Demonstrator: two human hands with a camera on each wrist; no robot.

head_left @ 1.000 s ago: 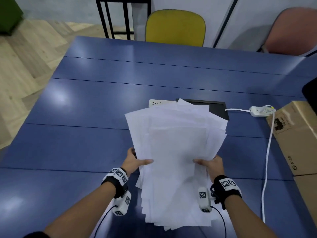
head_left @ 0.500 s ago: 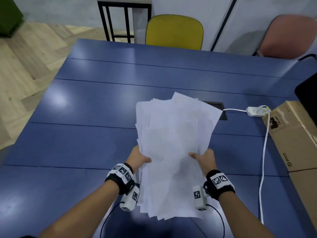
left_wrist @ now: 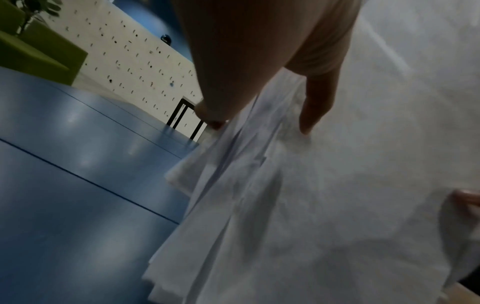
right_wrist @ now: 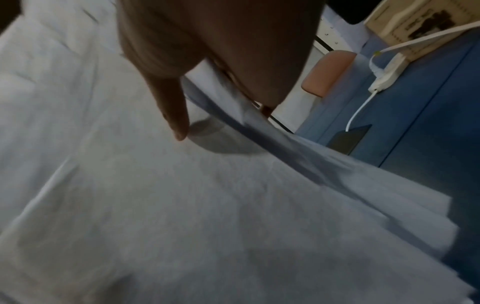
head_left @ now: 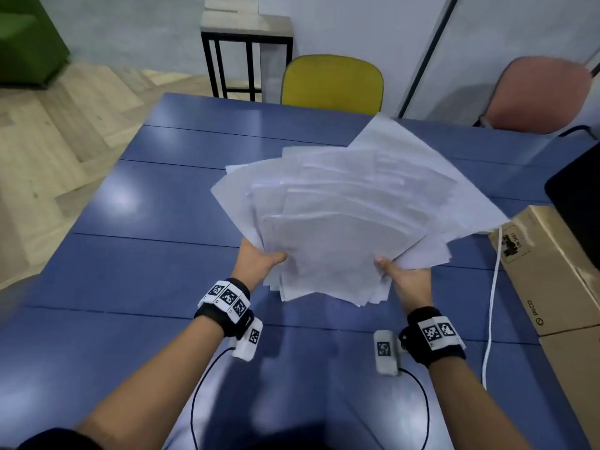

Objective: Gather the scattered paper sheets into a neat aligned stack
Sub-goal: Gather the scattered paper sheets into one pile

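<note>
Hiding most of the far right of the table (head_left: 156,264), the paper sheets (head_left: 344,222) are held up off it between both hands, fanned out unevenly with corners sticking out at different angles. The left hand (head_left: 258,264) grips the near left edge of the sheets, thumb on top and fingers out of sight beneath. The right hand (head_left: 406,280) grips the near right edge the same way, its fingers likewise covered by paper. In the left wrist view the thumb presses on the top sheet and the loose edges hang in layers, blurred; a fingertip of the other hand shows at the right border. The right wrist view is dim and smeared, showing only the thumb on paper and the splayed lower edges.

A cardboard box (head_left: 558,271) sits at the table's right edge, cut off by the frame, with a white cable (head_left: 490,316) running beside it; the cable's far end is hidden behind the sheets in the head view, but the right wrist view shows a power strip (right_wrist: 387,72) there. Something black (head_left: 578,196) beyond the box is cut off and cannot be identified. The table is blue with seams running across it. Behind it stand a yellow chair (head_left: 331,82) and a pink chair (head_left: 542,92), a small black-framed side table (head_left: 246,53), pale walls, and a wood-pattern floor (head_left: 48,141) on the left.
</note>
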